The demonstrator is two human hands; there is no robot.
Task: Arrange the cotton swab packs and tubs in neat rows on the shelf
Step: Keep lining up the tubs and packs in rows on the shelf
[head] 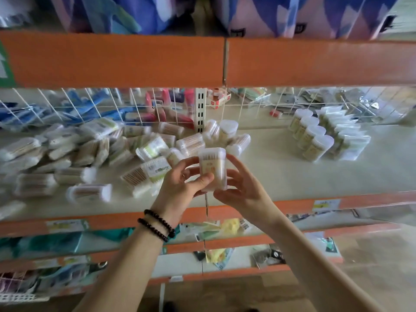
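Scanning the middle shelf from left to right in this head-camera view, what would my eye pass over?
Jumbled heap of clear cotton swab packs and tubs → clear plastic tub of wooden-stick swabs gripped between left hand and right hand → neat row of four round clear tubs → row of flat clear packs.

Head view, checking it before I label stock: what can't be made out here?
- Tub label: too blurred to read; left hand thumb covers its lower part.
- Loose pile: motion blur smears the packs, so no count; frame's left edge cuts it.
- Packs beside the tub row: print too small.
- Price tag: blurred.
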